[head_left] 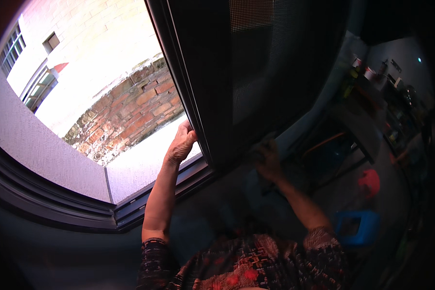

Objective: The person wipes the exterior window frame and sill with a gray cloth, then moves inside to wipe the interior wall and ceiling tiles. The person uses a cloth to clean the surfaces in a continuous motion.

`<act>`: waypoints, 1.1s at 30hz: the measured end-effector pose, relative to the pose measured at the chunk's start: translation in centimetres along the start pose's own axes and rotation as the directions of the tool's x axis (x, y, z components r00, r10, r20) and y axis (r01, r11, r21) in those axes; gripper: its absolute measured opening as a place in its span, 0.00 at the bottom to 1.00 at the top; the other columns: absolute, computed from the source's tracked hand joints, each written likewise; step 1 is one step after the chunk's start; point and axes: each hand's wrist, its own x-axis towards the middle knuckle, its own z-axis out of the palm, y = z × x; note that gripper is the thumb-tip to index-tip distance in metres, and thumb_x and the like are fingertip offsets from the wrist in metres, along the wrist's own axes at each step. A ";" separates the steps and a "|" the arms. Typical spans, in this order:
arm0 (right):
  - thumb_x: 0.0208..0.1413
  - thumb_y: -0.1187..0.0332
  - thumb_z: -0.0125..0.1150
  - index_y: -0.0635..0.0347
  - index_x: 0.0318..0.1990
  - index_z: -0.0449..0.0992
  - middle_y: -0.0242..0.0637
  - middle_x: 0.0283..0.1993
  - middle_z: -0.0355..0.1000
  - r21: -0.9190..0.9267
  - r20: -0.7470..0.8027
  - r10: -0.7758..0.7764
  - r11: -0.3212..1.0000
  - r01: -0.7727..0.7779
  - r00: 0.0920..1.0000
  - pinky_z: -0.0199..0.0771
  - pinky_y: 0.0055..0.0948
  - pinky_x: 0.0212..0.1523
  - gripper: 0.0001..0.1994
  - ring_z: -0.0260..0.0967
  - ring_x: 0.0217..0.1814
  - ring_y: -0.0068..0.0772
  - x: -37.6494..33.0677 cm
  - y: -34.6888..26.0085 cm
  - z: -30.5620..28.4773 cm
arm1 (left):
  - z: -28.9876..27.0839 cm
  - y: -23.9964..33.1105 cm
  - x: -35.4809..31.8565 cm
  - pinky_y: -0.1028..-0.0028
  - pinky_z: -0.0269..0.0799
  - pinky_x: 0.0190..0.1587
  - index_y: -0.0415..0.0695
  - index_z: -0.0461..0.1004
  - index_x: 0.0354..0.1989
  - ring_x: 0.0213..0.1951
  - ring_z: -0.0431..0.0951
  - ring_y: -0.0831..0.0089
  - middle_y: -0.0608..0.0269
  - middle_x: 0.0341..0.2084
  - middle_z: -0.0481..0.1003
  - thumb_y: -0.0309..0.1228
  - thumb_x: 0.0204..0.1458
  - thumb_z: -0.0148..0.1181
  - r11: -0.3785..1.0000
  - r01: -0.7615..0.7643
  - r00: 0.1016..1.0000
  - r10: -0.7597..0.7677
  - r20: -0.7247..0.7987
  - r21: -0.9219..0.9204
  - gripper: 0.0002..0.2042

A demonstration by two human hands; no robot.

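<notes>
A dark window sash [191, 106] with fine mesh [251, 19] in its panel stands upright in front of me. My left hand [181, 143] is closed on its left edge near the bottom, the thumb against the frame and the fingertips partly behind it. Beyond the sash's right part, in deep shade, my right hand [268, 157] is raised close to its lower border. Its fingers are too dark to make out, and whether it touches the frame does not show.
The dark window track [150, 205] runs below the opening, along a pale outer ledge [135, 181]. Outside stand a brick wall [135, 106] and a bright building. At right in the dim room are a blue stool [356, 228], a red object [369, 183] and cluttered shelves [396, 101].
</notes>
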 end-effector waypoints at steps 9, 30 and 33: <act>0.48 0.67 0.55 0.55 0.39 0.76 0.41 0.45 0.72 -0.260 0.041 -0.333 0.907 0.332 0.942 0.62 0.44 0.56 0.10 0.66 0.51 0.43 -1.2 3.0 0.7 | -1.1 1.2 -3.8 0.72 0.71 0.45 0.36 0.70 0.43 0.40 0.74 0.72 0.60 0.36 0.74 0.52 0.27 0.75 0.995 -0.020 0.988 0.004 -0.158 -0.099 0.38; 0.46 0.73 0.52 0.62 0.48 0.71 0.53 0.56 0.59 -0.003 -0.011 -0.031 1.000 0.031 0.999 0.57 0.45 0.57 0.18 0.57 0.58 0.52 -0.9 3.4 1.3 | -4.6 -0.5 -14.0 0.79 0.71 0.36 0.39 0.53 0.50 0.35 0.71 0.78 0.60 0.35 0.67 0.26 0.39 0.72 0.850 -0.153 0.316 0.525 -0.790 0.504 0.33; 0.50 0.71 0.53 0.61 0.52 0.69 0.55 0.65 0.48 -0.172 0.045 -0.086 0.981 0.092 0.995 0.50 0.48 0.62 0.19 0.47 0.66 0.55 -1.0 3.9 0.9 | -5.3 -1.6 -14.9 0.71 0.68 0.44 0.39 0.53 0.53 0.43 0.67 0.70 0.55 0.43 0.62 0.36 0.40 0.73 0.806 -0.151 0.188 0.591 -0.784 0.572 0.37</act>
